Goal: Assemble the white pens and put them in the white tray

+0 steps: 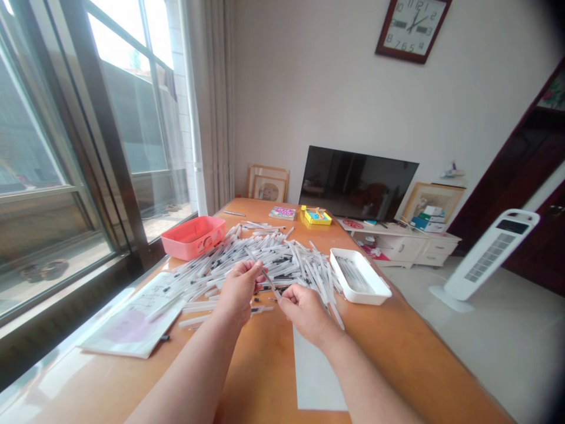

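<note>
Centrally held: a slender rod [268, 279] between the left hand [239, 287] and the right hand [304, 309].

Head view. The rod slants above the near side of a broad heap of pen barrels [269, 256], most of them translucent white, some with dark ends. The fingers of the left hand are closed in a pinch on its upper part; those of the right hand pinch its lower end, nearer the viewer. Whether the rod is a refill or another pen part cannot be told.

Both forearms reach in from the near edge of the worktop [256, 383], which is orange-brown. A blank white sheet [318, 374] lies partly beneath the right hand and its forearm. To the right of the heap stands a white tray [380, 294] containing thin, clear rods [355, 274]; at the heap's far left is an open coral-red box [194, 237]. A pale booklet [132, 330] with a lilac patch lies at left, several barrels overlapping its upper edge, and a small black piece [165, 338] rests just beside it. Near the far end are a colourful booklet [282, 213], a yellow box [318, 217] and a single pen [235, 213]. Beyond the worktop: a dark television [357, 181], a wall clock [414, 29] and, at right, a white tower fan [492, 256].
</note>
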The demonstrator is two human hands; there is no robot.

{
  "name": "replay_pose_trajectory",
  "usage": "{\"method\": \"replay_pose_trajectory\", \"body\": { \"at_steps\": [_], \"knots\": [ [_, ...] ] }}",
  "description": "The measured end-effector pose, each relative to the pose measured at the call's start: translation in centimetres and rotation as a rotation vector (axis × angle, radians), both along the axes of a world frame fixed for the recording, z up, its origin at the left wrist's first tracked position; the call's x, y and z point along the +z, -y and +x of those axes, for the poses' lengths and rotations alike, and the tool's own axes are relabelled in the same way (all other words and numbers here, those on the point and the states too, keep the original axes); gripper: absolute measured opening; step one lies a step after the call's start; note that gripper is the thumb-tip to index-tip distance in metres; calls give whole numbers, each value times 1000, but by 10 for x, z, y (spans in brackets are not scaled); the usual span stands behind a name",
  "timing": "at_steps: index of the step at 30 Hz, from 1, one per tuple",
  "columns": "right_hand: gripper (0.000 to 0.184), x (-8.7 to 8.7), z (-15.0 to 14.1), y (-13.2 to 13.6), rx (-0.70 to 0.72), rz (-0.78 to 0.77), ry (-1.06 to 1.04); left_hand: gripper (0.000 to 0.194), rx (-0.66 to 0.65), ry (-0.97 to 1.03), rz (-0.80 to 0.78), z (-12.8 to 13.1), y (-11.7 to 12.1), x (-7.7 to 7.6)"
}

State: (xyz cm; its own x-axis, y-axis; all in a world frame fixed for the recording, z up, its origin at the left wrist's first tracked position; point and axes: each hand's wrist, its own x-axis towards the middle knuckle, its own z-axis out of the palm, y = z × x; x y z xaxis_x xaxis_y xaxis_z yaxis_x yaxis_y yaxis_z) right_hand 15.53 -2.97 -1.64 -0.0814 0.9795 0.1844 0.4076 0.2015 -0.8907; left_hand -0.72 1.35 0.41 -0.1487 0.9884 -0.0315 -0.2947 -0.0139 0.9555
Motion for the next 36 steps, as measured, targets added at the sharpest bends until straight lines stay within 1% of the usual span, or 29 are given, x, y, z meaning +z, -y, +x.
{"method": "replay_pose_trajectory", "body": {
  "at_steps": [5,11,19,24,29,36],
  "knots": [
    [13,4,1,1,-13,-21,-19,41,-38,-9,23,2,2,0],
    [15,7,1,2,8,-60,-88,39,-80,-11,27,6,4,-2],
    [16,9,0,1,-7,-157,-273,42,-124,33,13,9,7,-3],
    [21,8,3,1,4,-111,-306,40,-136,24,12,9,8,-1],
    [21,9,5,3,-12,-2,-225,36,-143,20,36,12,9,-1],
    [20,9,9,4,2,105,-158,35,-154,41,58,16,13,0]
  ]
}}
